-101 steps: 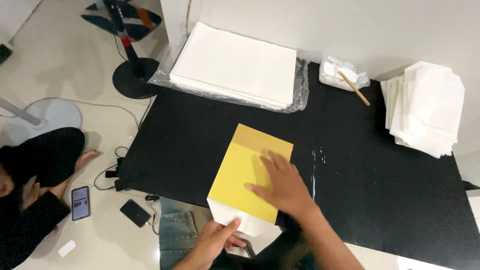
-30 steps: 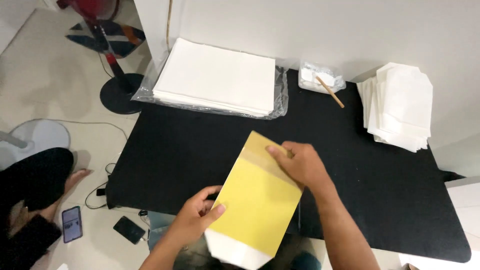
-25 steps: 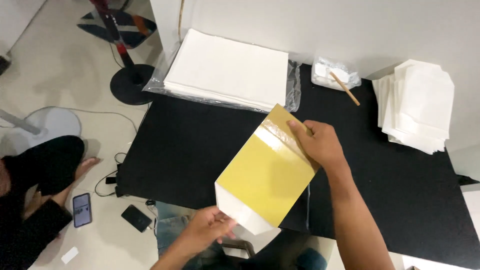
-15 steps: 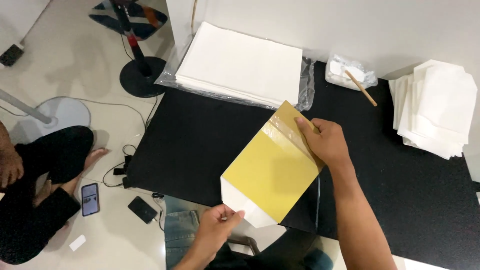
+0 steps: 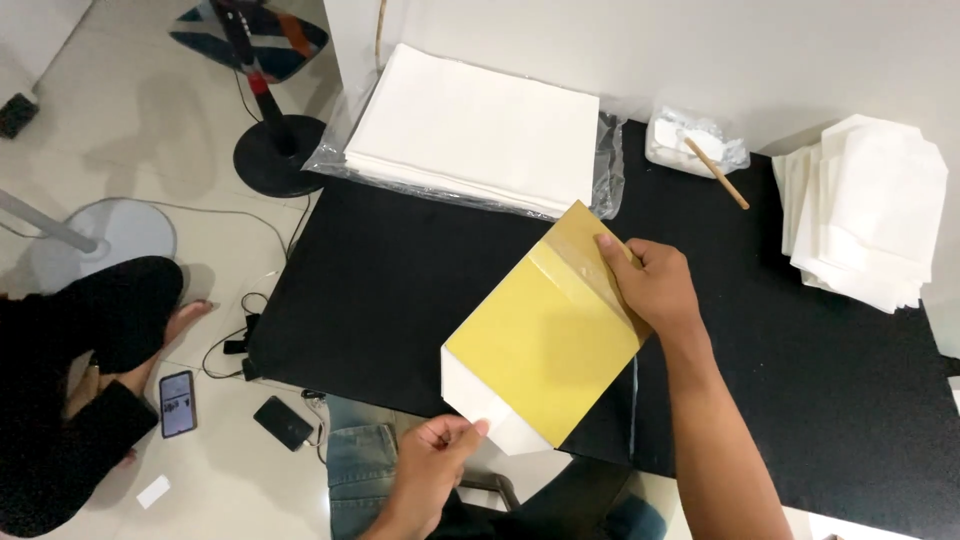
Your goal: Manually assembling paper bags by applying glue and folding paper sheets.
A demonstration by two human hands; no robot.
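Note:
A yellow sheet [image 5: 545, 335] with a white paper layer showing at its near corner is held tilted above the black table [image 5: 400, 270]. My right hand [image 5: 650, 285] grips the sheet's far corner, where a clear film strip lies across it. My left hand [image 5: 432, 468] pinches the white near corner at the table's front edge.
A large stack of white paper [image 5: 480, 130] in clear plastic lies at the back. A stack of folded white bags [image 5: 870, 220] sits at right. A small white dish with a wooden stick [image 5: 695, 148] is behind. Another person [image 5: 80, 380] sits on the floor at left, by two phones.
Earlier the sheet lay flat under my right palm. It has since been lifted and turned, my right hand moving to its far corner and my left hand taking the white near corner.

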